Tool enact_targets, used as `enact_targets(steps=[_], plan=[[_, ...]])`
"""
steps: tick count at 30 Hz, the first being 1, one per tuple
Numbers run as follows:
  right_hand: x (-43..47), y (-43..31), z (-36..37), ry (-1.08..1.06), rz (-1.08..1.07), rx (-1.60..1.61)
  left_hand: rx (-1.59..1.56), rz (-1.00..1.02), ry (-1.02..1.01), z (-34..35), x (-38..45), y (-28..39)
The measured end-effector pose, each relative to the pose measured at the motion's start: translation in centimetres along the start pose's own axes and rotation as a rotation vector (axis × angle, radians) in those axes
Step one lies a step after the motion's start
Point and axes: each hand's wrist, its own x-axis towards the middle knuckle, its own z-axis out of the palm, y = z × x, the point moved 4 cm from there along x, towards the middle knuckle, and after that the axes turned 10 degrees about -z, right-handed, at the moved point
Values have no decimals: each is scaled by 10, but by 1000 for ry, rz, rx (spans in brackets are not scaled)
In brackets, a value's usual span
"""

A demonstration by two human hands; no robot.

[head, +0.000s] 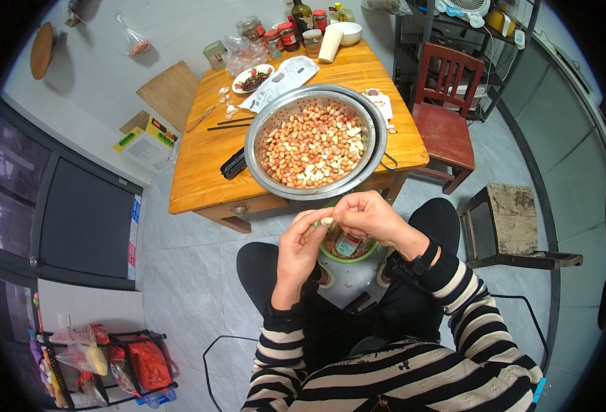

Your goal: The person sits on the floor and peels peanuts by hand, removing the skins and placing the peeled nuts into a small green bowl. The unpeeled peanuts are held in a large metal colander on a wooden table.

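My left hand (pixel 298 250) pinches a pale, skinless peanut (pixel 327 221) between thumb and fingers. The fingertips of my right hand (pixel 372 215) close on the same peanut from the other side. Below both hands, on the floor between my feet, stands a green-rimmed bin (pixel 354 260), partly hidden by them, with reddish scraps and some packaging inside. Just beyond, a perforated metal colander (pixel 259 131) rests in a larger steel basin (pixel 381 126) at the table's near edge. Many peanuts (pixel 310 147) fill it, most in reddish skins and some pale.
Around the basin on the wooden table (pixel 205 180) are black chopsticks (pixel 231 125), a knife (pixel 200 119), garlic pieces (pixel 231 109), a plate of food (pixel 253 79) and several jars (pixel 287 37). A red chair (pixel 444 134) and a worn wooden stool (pixel 511 221) stand to the right.
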Motion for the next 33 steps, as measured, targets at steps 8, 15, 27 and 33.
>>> enact_targets(steps=[8, 15, 27, 33], plan=[[-1, -6, 4, -12, -67, -119, 59, 66, 70, -2, 2, -1], [-1, -5, 7, 11, -138, -151, 43, 57, 68, -2, 2, 0], [0, -6, 8, 34, -70, -97, -85, -61, 127, 2, 1, -7], [0, -5, 7, 14, -60, -102, -117, -58, 139, 5, -1, -7]])
